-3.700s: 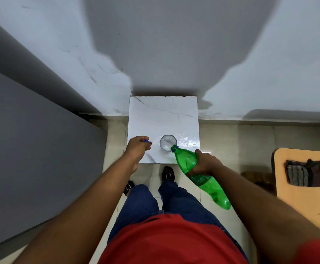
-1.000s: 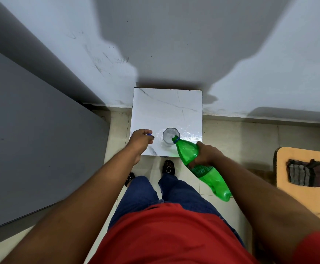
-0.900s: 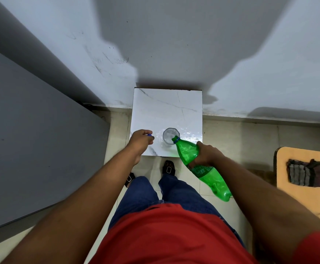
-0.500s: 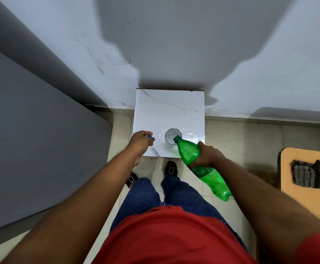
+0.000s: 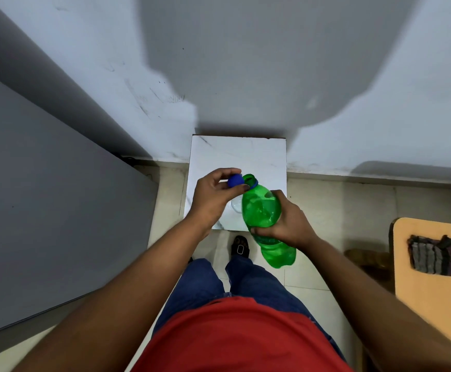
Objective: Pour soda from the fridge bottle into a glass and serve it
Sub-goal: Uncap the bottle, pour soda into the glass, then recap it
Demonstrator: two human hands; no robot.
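A green soda bottle point(image 5: 260, 210) is held near upright over the small white marble table point(image 5: 262, 157), its open mouth facing up. My right hand point(image 5: 286, 224) grips the bottle around its middle. My left hand point(image 5: 213, 194) pinches a blue cap point(image 5: 235, 181) right beside the bottle's mouth, touching or nearly touching it. The clear glass point(image 5: 235, 205) stands on the table below, mostly hidden between my left hand and the bottle; only a part of its rim shows.
A grey fridge side point(image 5: 44, 210) fills the left. A wooden table point(image 5: 433, 277) with a dark folded cloth point(image 5: 439, 256) stands at the right. The white wall is just behind the marble table. My feet stand at the table's near edge.
The bottle has been tipped back from pouring into the glass to near upright and lifted. My left hand has risen from the table and brought the blue cap to the bottle's mouth.
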